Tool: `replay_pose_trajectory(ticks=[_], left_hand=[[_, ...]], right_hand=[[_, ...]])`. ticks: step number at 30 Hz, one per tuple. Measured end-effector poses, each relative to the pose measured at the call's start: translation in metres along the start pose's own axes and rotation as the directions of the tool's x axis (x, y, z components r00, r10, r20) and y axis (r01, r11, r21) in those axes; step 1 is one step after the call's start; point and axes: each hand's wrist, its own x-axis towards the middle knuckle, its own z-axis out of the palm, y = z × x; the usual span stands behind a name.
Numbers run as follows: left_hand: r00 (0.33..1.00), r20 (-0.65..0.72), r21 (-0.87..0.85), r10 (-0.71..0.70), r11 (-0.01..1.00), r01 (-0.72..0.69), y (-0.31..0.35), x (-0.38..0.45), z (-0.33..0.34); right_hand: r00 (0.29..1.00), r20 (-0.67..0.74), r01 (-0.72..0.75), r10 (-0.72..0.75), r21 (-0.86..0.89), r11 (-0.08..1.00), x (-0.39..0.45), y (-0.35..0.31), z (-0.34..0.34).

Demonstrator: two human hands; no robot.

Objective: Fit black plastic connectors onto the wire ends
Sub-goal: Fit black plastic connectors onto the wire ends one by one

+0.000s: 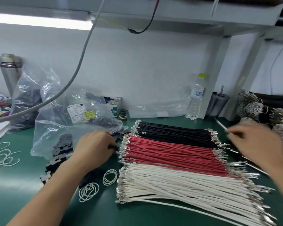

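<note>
Our left hand pinches one black connector from the pile; right hand, blurred, grip unclear. We should orient its openings toward the wire terminals.

Three flat rows of cut wires with metal terminals on both ends lie side by side: black wires farthest, red wires in the middle, white wires nearest. Black connectors spill from an open clear bag left of them.
</note>
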Motion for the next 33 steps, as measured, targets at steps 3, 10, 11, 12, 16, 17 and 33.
replay_pose_trajectory(ticks=[3, 10, 11, 12, 16, 17, 33], left_hand=[[0.996, -0.072, -0.049, -0.056, 0.997, 0.053, 0.0, -0.004, -0.003], [0.968, -0.177, -0.191, -0.179, 0.971, 0.145, 0.004, -0.007, -0.004], [0.962, -0.183, -0.221, -0.202, 0.962, 0.16, 0.005, -0.006, -0.004], [0.958, -0.186, -0.256, -0.22, 0.952, 0.169, 0.006, -0.006, -0.004], [0.953, -0.186, -0.403, -0.241, 0.903, 0.15, 0.012, -0.007, -0.001], [0.951, -0.189, -0.459, -0.246, 0.878, 0.136, 0.013, -0.007, 0.001], [0.986, 0.109, -0.994, -0.122, -0.006, 0.109, 0.043, -0.019, -0.022]], right_hand=[[0.969, 0.132, 0.185, -0.207, 0.158, 0.97, 0.03, -0.089, 0.03], [0.908, 0.333, 0.173, -0.254, 0.253, 0.952, 0.059, -0.166, 0.104], [0.917, 0.322, 0.152, -0.235, 0.263, 0.953, 0.061, -0.165, 0.108], [0.921, 0.318, 0.145, -0.226, 0.26, 0.955, 0.062, -0.164, 0.11], [0.931, 0.281, 0.178, -0.235, 0.215, 0.96, 0.06, -0.157, 0.113], [0.937, 0.263, 0.17, -0.231, 0.235, 0.957, 0.06, -0.155, 0.113], [0.926, -0.137, 0.37, -0.351, 0.509, 0.777, -0.021, -0.15, 0.023]])
